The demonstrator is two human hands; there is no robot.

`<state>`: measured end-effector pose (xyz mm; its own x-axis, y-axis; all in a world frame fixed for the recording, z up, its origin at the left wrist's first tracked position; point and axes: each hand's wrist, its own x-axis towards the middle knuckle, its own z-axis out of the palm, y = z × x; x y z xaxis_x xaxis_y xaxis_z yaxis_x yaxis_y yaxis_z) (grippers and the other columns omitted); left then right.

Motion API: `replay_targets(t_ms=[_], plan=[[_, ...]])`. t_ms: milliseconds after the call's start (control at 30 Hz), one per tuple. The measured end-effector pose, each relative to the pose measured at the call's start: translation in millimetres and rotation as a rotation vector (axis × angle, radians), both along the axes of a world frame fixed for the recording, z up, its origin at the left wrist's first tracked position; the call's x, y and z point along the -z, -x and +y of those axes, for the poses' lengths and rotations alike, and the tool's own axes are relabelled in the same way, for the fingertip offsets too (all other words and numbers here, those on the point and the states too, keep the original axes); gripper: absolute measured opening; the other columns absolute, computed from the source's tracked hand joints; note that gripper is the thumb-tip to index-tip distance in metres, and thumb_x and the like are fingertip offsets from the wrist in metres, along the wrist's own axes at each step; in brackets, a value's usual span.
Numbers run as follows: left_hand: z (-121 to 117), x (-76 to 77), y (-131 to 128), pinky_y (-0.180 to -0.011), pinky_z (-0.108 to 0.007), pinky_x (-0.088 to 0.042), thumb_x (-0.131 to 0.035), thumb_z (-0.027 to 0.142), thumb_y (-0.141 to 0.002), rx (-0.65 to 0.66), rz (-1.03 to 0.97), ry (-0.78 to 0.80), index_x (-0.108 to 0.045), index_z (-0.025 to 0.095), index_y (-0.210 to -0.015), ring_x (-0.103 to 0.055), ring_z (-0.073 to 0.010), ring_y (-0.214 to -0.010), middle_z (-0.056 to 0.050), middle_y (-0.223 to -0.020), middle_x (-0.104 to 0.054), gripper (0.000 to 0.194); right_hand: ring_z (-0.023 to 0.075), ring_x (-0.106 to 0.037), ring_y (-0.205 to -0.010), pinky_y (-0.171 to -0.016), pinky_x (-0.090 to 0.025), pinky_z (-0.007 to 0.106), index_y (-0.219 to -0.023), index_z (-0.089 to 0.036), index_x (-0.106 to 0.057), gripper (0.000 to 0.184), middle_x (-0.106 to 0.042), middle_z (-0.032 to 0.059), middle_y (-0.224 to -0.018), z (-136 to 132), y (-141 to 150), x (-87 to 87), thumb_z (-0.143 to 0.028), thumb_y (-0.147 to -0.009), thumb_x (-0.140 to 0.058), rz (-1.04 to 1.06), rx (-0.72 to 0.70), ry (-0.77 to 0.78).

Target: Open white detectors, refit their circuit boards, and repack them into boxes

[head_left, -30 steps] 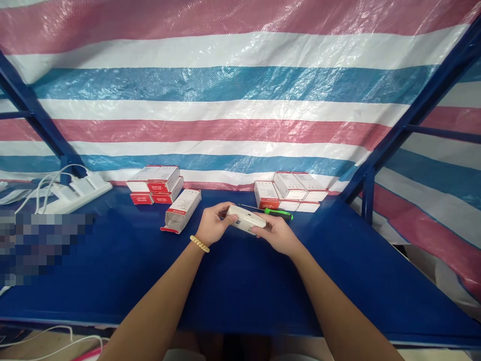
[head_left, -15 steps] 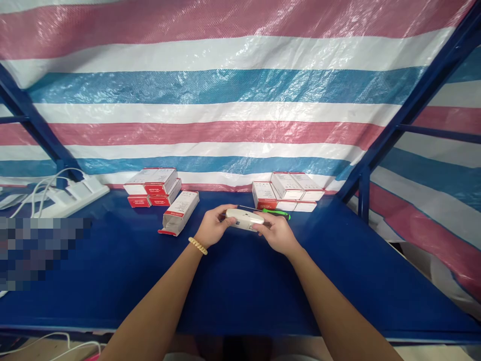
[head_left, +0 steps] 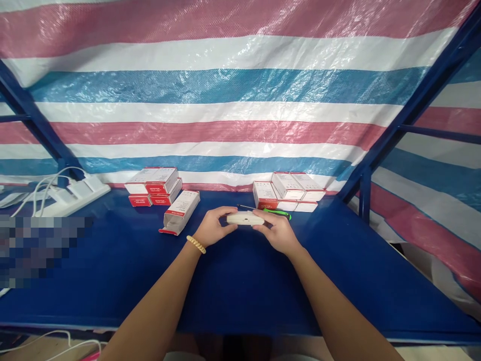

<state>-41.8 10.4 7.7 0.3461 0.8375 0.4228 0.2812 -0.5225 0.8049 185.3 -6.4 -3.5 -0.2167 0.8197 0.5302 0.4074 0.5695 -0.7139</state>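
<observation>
Both my hands hold a small flat white plastic device (head_left: 245,218) above the blue table (head_left: 240,286). My left hand (head_left: 214,226), with a bead bracelet on its wrist, grips the device's left end. Fingers of my right hand (head_left: 275,231) close on its right end. The device lies level, its thin edge toward me. Just behind my right hand a green-handled screwdriver (head_left: 277,213) rests on the table. An opened white-and-red carton (head_left: 180,211) lies on its side to the left of my left hand.
Two piles of white-and-red boxes stand at the table's back, one on the left (head_left: 154,185) and one on the right (head_left: 289,193). A white power strip with cables (head_left: 75,193) sits far left. A striped tarp hangs behind. Blue frame posts rise on both sides.
The device has turned in my hands from a tilted pose with its face showing to level and edge-on. Both hands stayed in about the same place.
</observation>
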Motion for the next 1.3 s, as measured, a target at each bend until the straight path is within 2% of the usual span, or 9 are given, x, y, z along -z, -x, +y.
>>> replay_targets(t_ms=[133,233,333,467,567,667,1000,1200,1300], plan=[[2,-0.7,0,-0.084,-0.035,-0.051,-0.063,0.033,-0.079,-0.049,-0.086,0.042,-0.062,0.016,-0.113,-0.065,-0.0203,-0.093,-0.009,-0.107,-0.069,0.038,0.0248,-0.069,-0.079,-0.069,-0.056,0.039,-0.110,-0.023,-0.070,0.038,-0.072,0.0074,-0.105,-2,2,1.0,-0.033,-0.074,-0.071,0.017,-0.046,0.110],[12,3.5,5,-0.079,-0.033,-0.052,-0.053,0.027,-0.083,-0.302,-0.146,0.060,-0.063,0.015,-0.107,-0.065,-0.0177,-0.083,-0.007,-0.094,-0.070,0.029,0.0243,-0.068,-0.077,-0.066,-0.055,0.038,-0.107,-0.021,-0.072,0.039,-0.073,0.0082,-0.102,-2,2,1.0,-0.034,-0.070,-0.074,0.056,-0.084,0.193],[20,9.2,13,-0.077,-0.033,-0.051,-0.054,0.015,-0.077,-0.495,0.098,0.018,-0.066,0.016,-0.099,-0.062,-0.0162,-0.073,-0.005,-0.089,-0.069,0.026,0.0254,-0.068,-0.086,-0.074,-0.054,0.039,-0.104,-0.022,-0.073,0.040,-0.072,0.0078,-0.106,-1,0,1.1,-0.028,-0.064,-0.078,0.086,-0.155,0.268],[20,12.9,15,-0.080,-0.033,-0.051,-0.057,0.012,-0.075,-0.413,0.443,-0.008,-0.071,0.018,-0.094,-0.062,-0.0178,-0.077,-0.005,-0.093,-0.068,0.025,0.0257,-0.065,-0.099,-0.086,-0.051,0.040,-0.097,-0.022,-0.074,0.040,-0.069,0.0079,-0.111,3,-6,2.6,-0.022,-0.058,-0.081,0.154,-0.301,0.433],[16,14.1,10,-0.084,-0.033,-0.050,-0.057,0.015,-0.079,-0.298,0.569,-0.028,-0.072,0.021,-0.100,-0.063,-0.0199,-0.087,-0.005,-0.098,-0.068,0.026,0.0244,-0.064,-0.099,-0.086,-0.049,0.039,-0.090,-0.019,-0.071,0.035,-0.067,0.0085,-0.113,3,-9,2.3,-0.017,-0.056,-0.079,0.216,-0.365,0.530],[16,17.1,5,-0.089,-0.035,-0.048,-0.053,0.018,-0.083,-0.264,0.654,-0.092,-0.071,0.022,-0.105,-0.061,-0.0225,-0.097,-0.006,-0.100,-0.068,0.029,0.0231,-0.062,-0.101,-0.085,-0.048,0.037,-0.088,-0.018,-0.066,0.035,-0.063,0.0086,-0.118,2,-9,0.3,-0.011,-0.055,-0.077,0.178,-0.375,0.582],[22,22.6,2,-0.078,-0.033,-0.047,-0.051,0.016,-0.081,-0.292,0.645,-0.149,-0.072,0.019,-0.078,-0.060,-0.0216,-0.085,-0.008,-0.087,-0.067,0.021,0.0169,-0.059,-0.081,-0.071,-0.051,0.032,-0.097,-0.021,-0.061,0.042,-0.061,0.0050,-0.115,-1,-3,-4.2,-0.013,-0.058,-0.074,-0.096,-0.268,0.430],[21,10.2,6,-0.068,-0.030,-0.045,-0.047,0.016,-0.084,-0.455,0.361,-0.120,-0.063,0.019,-0.083,-0.059,-0.0172,-0.069,-0.003,-0.075,-0.065,0.016,0.0181,-0.058,-0.082,-0.067,-0.048,0.030,-0.101,-0.021,-0.063,0.050,-0.063,0.0050,-0.105,-3,6,-6.6,-0.020,-0.055,-0.082,-0.171,-0.215,0.299],[15,5.1,-1,-0.071,-0.029,-0.046,-0.049,0.017,-0.084,-0.392,0.291,-0.234,-0.061,0.019,-0.084,-0.059,-0.0165,-0.072,-0.002,-0.078,-0.065,0.012,0.0198,-0.058,-0.087,-0.069,-0.047,0.031,-0.103,-0.020,-0.062,0.051,-0.063,0.0058,-0.104,-1,14,-0.3,-0.027,-0.057,-0.083,-0.175,-0.177,0.199]])
